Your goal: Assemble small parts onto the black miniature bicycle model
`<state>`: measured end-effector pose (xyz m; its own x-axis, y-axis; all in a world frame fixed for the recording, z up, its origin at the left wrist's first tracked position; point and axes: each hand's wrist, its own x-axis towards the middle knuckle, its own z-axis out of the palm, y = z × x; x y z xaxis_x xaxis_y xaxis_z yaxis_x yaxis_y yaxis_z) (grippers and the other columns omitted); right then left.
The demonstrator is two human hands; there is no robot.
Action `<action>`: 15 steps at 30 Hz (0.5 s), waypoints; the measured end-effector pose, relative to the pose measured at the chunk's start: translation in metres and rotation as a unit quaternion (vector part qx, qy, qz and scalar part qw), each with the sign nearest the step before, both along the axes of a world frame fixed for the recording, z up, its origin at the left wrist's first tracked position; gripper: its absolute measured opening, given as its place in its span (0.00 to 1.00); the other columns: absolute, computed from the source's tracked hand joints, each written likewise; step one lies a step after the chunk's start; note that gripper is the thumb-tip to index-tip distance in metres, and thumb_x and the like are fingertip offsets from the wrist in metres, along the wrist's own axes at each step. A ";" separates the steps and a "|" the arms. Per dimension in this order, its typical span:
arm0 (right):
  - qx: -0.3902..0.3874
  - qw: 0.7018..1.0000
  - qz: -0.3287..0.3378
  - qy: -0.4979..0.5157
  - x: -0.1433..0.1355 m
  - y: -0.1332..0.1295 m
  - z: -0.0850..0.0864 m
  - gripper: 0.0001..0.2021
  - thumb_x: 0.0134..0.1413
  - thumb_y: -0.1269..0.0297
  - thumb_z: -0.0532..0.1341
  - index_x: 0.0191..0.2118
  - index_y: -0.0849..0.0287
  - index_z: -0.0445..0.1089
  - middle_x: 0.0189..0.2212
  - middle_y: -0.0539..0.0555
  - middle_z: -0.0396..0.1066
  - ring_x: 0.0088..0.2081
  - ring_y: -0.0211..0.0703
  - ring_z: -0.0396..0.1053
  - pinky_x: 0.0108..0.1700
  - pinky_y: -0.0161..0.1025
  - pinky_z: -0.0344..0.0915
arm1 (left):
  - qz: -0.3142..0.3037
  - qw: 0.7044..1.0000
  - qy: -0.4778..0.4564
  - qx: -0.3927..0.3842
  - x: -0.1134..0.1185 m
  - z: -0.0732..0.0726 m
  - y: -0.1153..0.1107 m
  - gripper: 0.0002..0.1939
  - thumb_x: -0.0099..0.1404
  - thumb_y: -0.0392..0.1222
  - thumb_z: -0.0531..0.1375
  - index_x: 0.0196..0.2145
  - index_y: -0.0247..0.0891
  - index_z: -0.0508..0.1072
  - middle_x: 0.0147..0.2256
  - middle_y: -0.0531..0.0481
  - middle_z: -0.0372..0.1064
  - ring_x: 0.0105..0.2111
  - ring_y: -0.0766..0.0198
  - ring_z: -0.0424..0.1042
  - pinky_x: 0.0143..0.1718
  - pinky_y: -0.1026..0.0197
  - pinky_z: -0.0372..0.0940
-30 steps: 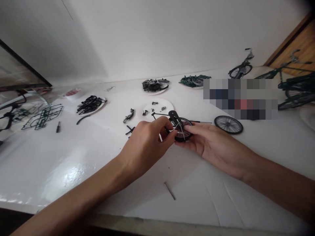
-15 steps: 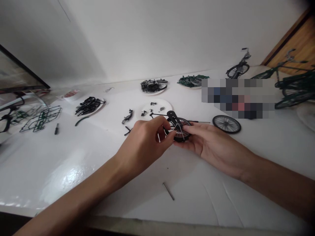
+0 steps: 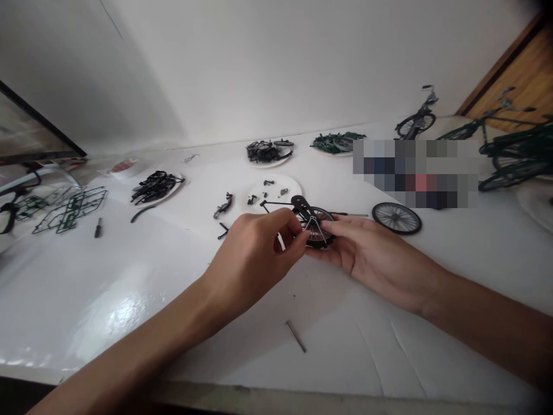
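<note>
Both hands hold a black miniature bicycle frame (image 3: 276, 203) with a spoked wheel (image 3: 320, 233) fitted in it, raised over the white table. My right hand (image 3: 358, 242) grips the wheel's right side, thumb on top and fingers underneath. A dark chain guard (image 3: 301, 206) and a thin silver wire stand (image 3: 319, 229) lie across the wheel. My left hand (image 3: 263, 245) is closed, thumb and forefinger pinching at the wheel's left side by the wire stand. Its fingers hide part of the frame. A loose wheel (image 3: 396, 218) lies to the right of my right hand.
A white plate (image 3: 294, 185) with several small parts is behind the hands. A metal rod (image 3: 296, 336) lies near the table's front. Plates of black parts (image 3: 158, 187) and green parts (image 3: 339, 142) stand farther back. A screwdriver (image 3: 98, 229) is at left; assembled model bicycles (image 3: 514, 144) stand at right.
Both hands keep the same grip on the bicycle frame and wheel. The frame and wire stand have tilted very slightly; the camera view has shifted a little.
</note>
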<state>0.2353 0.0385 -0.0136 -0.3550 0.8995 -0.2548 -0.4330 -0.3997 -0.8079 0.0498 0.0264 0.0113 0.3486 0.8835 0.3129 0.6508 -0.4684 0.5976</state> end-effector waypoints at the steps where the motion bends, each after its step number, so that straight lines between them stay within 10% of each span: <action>1: 0.000 1.000 -0.001 0.002 0.000 0.000 0.000 0.08 0.61 0.70 0.61 0.32 0.60 0.77 0.40 0.55 0.77 0.43 0.43 0.74 0.48 0.41 0.76 | -0.004 1.000 -0.004 0.003 0.000 0.000 0.000 0.05 0.67 0.37 0.61 0.32 0.38 0.74 0.24 0.56 0.72 0.21 0.71 0.66 0.23 0.66 0.61; 15: -0.023 0.999 -0.006 0.030 0.002 0.003 -0.002 0.11 0.64 0.74 0.57 0.31 0.63 0.75 0.39 0.57 0.75 0.40 0.41 0.75 0.44 0.38 0.78 | 0.010 0.999 0.030 0.003 0.002 0.002 -0.002 0.03 0.66 0.38 0.62 0.33 0.40 0.75 0.24 0.58 0.71 0.22 0.72 0.66 0.24 0.65 0.59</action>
